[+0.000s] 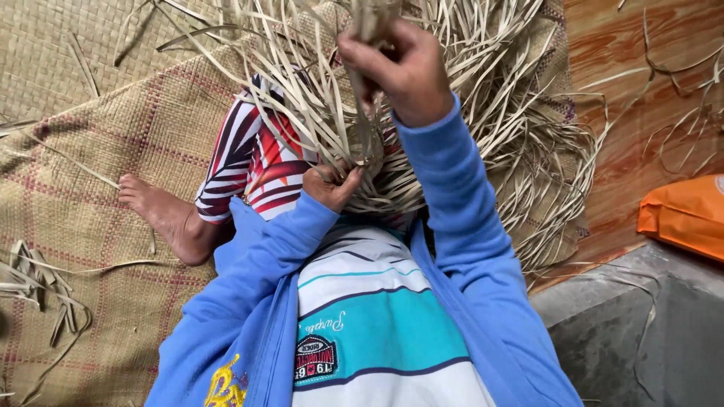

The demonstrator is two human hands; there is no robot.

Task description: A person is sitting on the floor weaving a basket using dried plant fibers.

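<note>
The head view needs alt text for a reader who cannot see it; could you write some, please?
A seated person in a blue jacket lifts a bunch of dried leaf strips in the right hand, while the left hand pinches strips lower down. A loose heap of strips lies on a woven mat.

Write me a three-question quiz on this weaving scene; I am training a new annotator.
1. True or false: the right hand is raised and closed on a bundle of dried leaf strips.
2. Where is the left hand? A) flat on the woven mat B) low at the lap, pinching strips C) on the orange bag
3. Which bare body part rests on the mat at the left?

Key: 1 true; 2 B; 3 a foot.
</note>
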